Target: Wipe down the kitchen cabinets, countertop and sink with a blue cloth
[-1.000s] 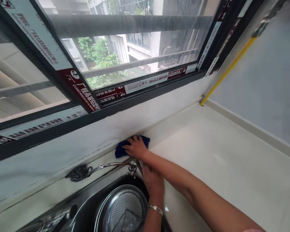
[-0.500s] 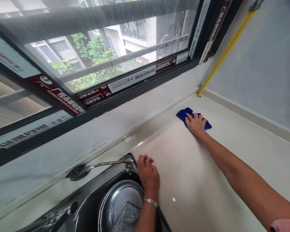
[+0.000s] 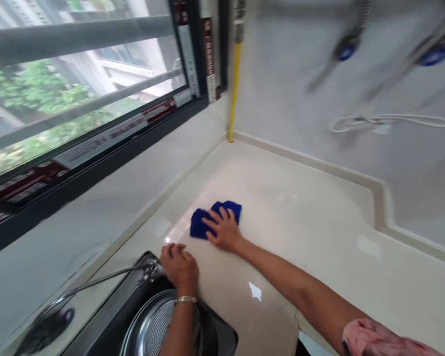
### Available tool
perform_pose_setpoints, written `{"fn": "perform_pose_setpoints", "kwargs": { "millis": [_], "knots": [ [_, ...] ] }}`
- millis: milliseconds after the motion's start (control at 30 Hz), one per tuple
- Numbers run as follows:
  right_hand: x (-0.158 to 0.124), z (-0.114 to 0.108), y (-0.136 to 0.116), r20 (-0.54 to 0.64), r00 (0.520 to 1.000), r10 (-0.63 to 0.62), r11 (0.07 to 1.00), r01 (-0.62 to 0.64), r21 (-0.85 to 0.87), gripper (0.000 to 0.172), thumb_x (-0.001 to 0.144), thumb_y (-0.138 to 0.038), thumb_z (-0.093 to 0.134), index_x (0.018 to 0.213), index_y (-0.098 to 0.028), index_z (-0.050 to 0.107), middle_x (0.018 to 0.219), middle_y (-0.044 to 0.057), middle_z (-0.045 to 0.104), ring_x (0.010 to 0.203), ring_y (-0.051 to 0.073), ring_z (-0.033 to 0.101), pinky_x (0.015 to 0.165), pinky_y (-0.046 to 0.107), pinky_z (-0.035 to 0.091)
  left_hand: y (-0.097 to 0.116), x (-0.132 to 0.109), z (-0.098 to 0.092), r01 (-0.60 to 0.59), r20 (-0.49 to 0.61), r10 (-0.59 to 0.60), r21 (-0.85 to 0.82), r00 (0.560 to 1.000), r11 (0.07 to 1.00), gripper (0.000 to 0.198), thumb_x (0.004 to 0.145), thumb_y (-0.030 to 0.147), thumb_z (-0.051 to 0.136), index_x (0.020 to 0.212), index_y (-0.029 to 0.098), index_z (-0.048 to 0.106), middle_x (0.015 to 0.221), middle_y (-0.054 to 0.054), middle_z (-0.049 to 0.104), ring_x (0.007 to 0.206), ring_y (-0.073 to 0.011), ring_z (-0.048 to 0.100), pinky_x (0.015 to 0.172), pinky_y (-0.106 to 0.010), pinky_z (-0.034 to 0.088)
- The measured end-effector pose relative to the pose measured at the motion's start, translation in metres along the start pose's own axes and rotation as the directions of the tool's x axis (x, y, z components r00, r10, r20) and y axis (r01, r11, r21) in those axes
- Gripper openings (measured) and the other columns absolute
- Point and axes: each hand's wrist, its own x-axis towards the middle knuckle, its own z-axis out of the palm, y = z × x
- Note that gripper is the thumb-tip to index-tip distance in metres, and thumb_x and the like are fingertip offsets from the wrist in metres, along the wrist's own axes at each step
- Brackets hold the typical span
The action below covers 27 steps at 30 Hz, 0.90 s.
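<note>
My right hand [image 3: 222,230] lies over a blue cloth [image 3: 199,225], its fingers spread and pressing it against the pale countertop [image 3: 282,217]. Parts of the cloth stick out beyond the fingertips. Lower left, my left hand [image 3: 180,268] rests at the corner of the dark sink [image 3: 226,336], beside the tap handle [image 3: 148,271]. Its fingers are loosely bent and slightly apart, with nothing seen in them. Under my left forearm, a round metal pan with a perforated bottom [image 3: 152,321] sits in the sink, partly hidden by the arm.
A curved metal spout [image 3: 92,284] runs left from the tap. Along the left wall is a dark window frame [image 3: 133,141]. A yellow pipe [image 3: 235,94] meets the counter in the back corner. A coiled white cable [image 3: 389,120] and blurred blue-ended fittings [image 3: 346,51] are on the right wall.
My right hand has drawn the blue cloth back from near the corner, closer to my left hand. My left hand stays at the sink corner. The view has turned right.
</note>
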Motion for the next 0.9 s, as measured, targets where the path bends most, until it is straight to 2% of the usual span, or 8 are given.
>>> {"fn": "perform_pose_setpoints", "kwargs": {
  "millis": [133, 267, 400, 500, 600, 767, 833, 900],
  "knots": [
    [-0.080, -0.001, -0.006, -0.008, 0.999, -0.047, 0.994, 0.048, 0.096, 0.058, 0.103, -0.056, 0.045, 0.158, -0.037, 0.043, 0.171, -0.001, 0.031, 0.155, 0.040, 0.021, 0.125, 0.065, 0.012, -0.007, 0.008, 0.009, -0.042, -0.037, 0.042, -0.014, 0.998, 0.999, 0.023, 0.082, 0.019, 0.049, 0.096, 0.017, 0.067, 0.121, -0.014, 0.058, 0.119, -0.0332, 0.055, 0.107, -0.053, 0.046],
    [-0.162, -0.003, 0.010, -0.045, 0.999, -0.011, 0.996, 0.015, 0.092, 0.059, 0.103, -0.057, 0.045, 0.159, -0.039, 0.041, 0.171, -0.001, 0.031, 0.154, 0.040, 0.024, 0.124, 0.067, 0.014, -0.012, 0.013, 0.021, -0.044, -0.070, 0.040, -0.047, 0.997, 0.998, 0.024, 0.082, 0.022, 0.048, 0.093, 0.017, 0.068, 0.122, -0.016, 0.060, 0.119, -0.0347, 0.056, 0.108, -0.055, 0.045],
    [-0.244, -0.008, 0.045, -0.106, 0.987, 0.119, 0.993, -0.121, -0.015, 0.064, 0.097, -0.049, 0.057, 0.158, -0.041, 0.042, 0.167, 0.002, 0.038, 0.152, 0.040, 0.030, 0.122, 0.068, 0.019, -0.010, 0.015, 0.022, -0.047, -0.078, 0.040, -0.086, 0.996, 0.995, 0.026, 0.083, 0.023, 0.047, 0.092, 0.015, 0.069, 0.124, -0.019, 0.062, 0.123, -0.0363, 0.056, 0.111, -0.056, 0.043],
    [-0.311, -0.015, 0.075, -0.196, 0.944, 0.267, 0.947, -0.295, -0.129, 0.065, 0.094, -0.039, 0.060, 0.157, -0.041, 0.045, 0.164, 0.004, 0.043, 0.150, 0.040, 0.033, 0.120, 0.066, 0.023, -0.005, 0.015, 0.018, -0.051, -0.081, 0.044, -0.099, 0.996, 0.994, 0.028, 0.084, 0.023, 0.045, 0.095, 0.013, 0.069, 0.126, -0.022, 0.061, 0.127, -0.0374, 0.054, 0.113, -0.058, 0.042],
    [-0.390, -0.021, 0.102, -0.321, 0.852, 0.414, 0.841, -0.493, -0.224, 0.059, 0.096, -0.038, 0.053, 0.155, -0.039, 0.049, 0.162, 0.004, 0.046, 0.148, 0.039, 0.036, 0.118, 0.062, 0.029, 0.001, 0.014, 0.015, -0.054, -0.070, 0.047, -0.096, 0.996, 0.994, 0.032, 0.086, 0.024, 0.044, 0.099, 0.011, 0.070, 0.128, -0.023, 0.060, 0.129, -0.0374, 0.053, 0.114, -0.058, 0.041],
    [-0.516, -0.021, 0.134, -0.486, 0.626, 0.610, 0.579, -0.771, -0.266, 0.055, 0.101, -0.047, 0.036, 0.150, -0.036, 0.056, 0.159, 0.005, 0.050, 0.143, 0.037, 0.042, 0.113, 0.058, 0.037, 0.007, 0.009, 0.011, -0.065, -0.050, 0.061, -0.076, 0.997, 0.995, 0.043, 0.091, 0.026, 0.042, 0.120, 0.006, 0.067, 0.139, -0.025, 0.056, 0.139, -0.0366, 0.047, 0.119, -0.058, 0.036],
    [-0.543, -0.019, 0.141, -0.531, 0.518, 0.670, 0.464, -0.851, -0.245, 0.059, 0.101, -0.050, 0.030, 0.151, -0.035, 0.055, 0.158, 0.007, 0.049, 0.141, 0.038, 0.043, 0.112, 0.059, 0.038, 0.011, 0.007, 0.007, -0.073, -0.033, 0.070, -0.074, 0.997, 0.995, 0.048, 0.091, 0.027, 0.043, 0.129, 0.005, 0.062, 0.144, -0.026, 0.054, 0.141, -0.0376, 0.044, 0.119, -0.061, 0.034],
    [-0.547, -0.018, 0.147, -0.557, 0.401, 0.728, 0.343, -0.915, -0.211, 0.062, 0.101, -0.052, 0.026, 0.154, -0.033, 0.052, 0.157, 0.009, 0.048, 0.140, 0.040, 0.042, 0.111, 0.062, 0.037, 0.015, 0.005, 0.003, -0.072, 0.003, 0.072, -0.068, 0.997, 0.995, 0.052, 0.090, 0.028, 0.045, 0.135, 0.006, 0.059, 0.147, -0.027, 0.052, 0.142, -0.0397, 0.042, 0.117, -0.064, 0.034]
  ]
}}
